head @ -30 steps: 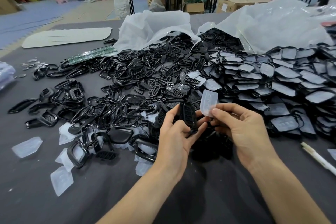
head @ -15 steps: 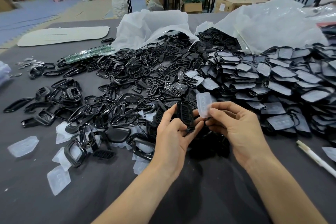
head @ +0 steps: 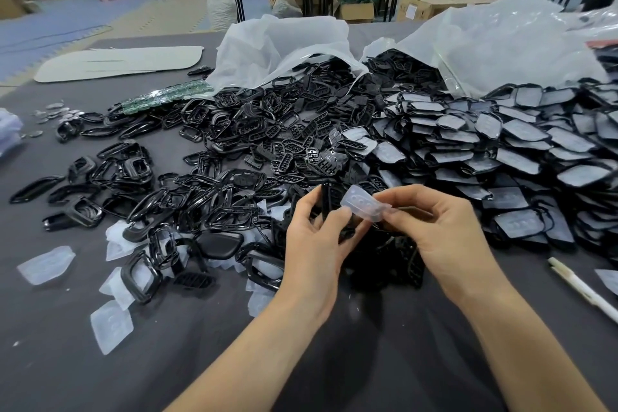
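Note:
My left hand [head: 317,237] grips a small black plastic key-shell piece [head: 326,201], held upright and edge-on between thumb and fingers. My right hand [head: 444,231] pinches a translucent silicone button pad [head: 363,206] with three round bumps. The pad lies nearly flat, with its left end touching the black piece. Both hands hover above the dark table [head: 100,371], just in front of a heap of black parts.
A big heap of black frames and button grids [head: 254,150] fills the middle. Stacked shells with pads fitted [head: 508,144] lie to the right, in front of white plastic bags [head: 501,40]. Loose clear pads [head: 46,264] lie at the left, a white pen [head: 582,288] at the right.
The right hand has tipped the clear pad from upright to nearly flat and brought it against the black piece. The left hand has turned the black piece edge-on.

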The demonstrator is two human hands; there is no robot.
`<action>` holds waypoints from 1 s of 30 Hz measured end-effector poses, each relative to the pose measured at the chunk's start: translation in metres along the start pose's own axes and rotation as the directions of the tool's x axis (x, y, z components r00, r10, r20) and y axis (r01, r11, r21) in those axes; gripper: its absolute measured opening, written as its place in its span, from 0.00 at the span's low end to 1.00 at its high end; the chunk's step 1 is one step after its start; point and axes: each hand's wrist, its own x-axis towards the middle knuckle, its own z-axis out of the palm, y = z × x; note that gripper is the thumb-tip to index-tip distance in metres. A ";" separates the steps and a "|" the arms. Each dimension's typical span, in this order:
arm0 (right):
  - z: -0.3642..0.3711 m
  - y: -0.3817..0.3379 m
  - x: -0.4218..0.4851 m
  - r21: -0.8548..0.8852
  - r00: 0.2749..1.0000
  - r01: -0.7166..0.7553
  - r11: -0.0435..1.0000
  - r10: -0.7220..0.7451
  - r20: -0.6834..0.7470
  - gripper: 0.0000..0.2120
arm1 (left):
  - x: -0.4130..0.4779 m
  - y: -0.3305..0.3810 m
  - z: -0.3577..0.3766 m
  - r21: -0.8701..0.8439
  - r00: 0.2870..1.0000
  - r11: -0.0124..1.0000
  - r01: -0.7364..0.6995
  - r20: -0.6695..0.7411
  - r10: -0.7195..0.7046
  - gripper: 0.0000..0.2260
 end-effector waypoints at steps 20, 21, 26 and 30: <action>0.002 -0.002 0.002 0.342 0.993 -0.045 0.939 0.079 -0.087 0.14 | -0.002 -0.006 -0.002 0.134 0.998 0.991 -0.023 0.056 0.016 0.14; 0.002 -0.001 0.002 0.357 0.992 -0.052 0.933 0.089 -0.088 0.14 | -0.002 -0.006 -0.003 0.130 0.999 0.991 -0.021 0.052 0.015 0.13; 0.000 -0.001 0.001 0.386 0.987 -0.118 0.915 0.150 -0.053 0.08 | -0.002 -0.004 -0.003 0.103 1.000 0.995 -0.013 0.015 0.011 0.11; 0.003 -0.001 -0.001 0.326 0.988 -0.152 0.933 0.152 0.025 0.02 | -0.002 -0.002 -0.003 0.113 1.000 0.994 -0.003 0.001 0.003 0.12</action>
